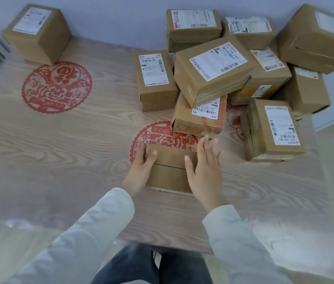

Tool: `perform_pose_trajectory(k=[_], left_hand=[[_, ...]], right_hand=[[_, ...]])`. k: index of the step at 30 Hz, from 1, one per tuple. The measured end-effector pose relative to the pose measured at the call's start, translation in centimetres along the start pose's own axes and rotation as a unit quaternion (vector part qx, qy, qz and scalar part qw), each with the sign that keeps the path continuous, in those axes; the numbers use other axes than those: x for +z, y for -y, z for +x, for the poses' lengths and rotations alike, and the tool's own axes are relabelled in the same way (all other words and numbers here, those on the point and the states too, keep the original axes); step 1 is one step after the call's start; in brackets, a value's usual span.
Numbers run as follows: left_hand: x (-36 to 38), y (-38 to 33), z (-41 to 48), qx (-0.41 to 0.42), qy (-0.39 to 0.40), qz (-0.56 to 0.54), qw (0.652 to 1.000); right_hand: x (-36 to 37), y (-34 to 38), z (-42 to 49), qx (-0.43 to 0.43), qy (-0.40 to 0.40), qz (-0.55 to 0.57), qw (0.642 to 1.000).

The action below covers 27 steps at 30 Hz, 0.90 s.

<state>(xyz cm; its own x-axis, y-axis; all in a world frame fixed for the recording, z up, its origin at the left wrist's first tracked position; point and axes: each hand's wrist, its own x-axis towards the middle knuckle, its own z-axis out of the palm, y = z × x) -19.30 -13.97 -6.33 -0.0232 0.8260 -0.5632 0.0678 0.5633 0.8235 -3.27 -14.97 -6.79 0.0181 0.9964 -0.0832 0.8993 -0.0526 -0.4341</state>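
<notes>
A small brown cardboard box (170, 169) lies on the wooden table (59, 140), plain side up, with a white edge showing under its near side. My left hand (139, 171) holds the box's left side, thumb on top and fingers hidden round its far left edge. My right hand (207, 167) rests against the box's right side, thumb on the top face, fingers spread straight past it.
A heap of several labelled parcels (215, 70) fills the far right of the table. One lone parcel (37, 33) stands at the far left corner. Red paper-cut decorations (56, 87) lie under the table's clear cover. The table's near edge is by my legs.
</notes>
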Motion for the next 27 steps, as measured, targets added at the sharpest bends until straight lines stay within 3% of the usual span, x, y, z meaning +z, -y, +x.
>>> perform_pose_trajectory(k=[7, 27], left_hand=[[0.5, 0.1, 1.0, -0.009, -0.031, 0.025, 0.999], [0.0, 1.2, 1.2, 0.023, 0.012, 0.042, 0.999]], right_hand=[[2.1, -0.2, 1.7, -0.054, -0.047, -0.109, 0.991], [3.3, -0.6, 1.7, -0.063, -0.073, -0.154, 0.983]])
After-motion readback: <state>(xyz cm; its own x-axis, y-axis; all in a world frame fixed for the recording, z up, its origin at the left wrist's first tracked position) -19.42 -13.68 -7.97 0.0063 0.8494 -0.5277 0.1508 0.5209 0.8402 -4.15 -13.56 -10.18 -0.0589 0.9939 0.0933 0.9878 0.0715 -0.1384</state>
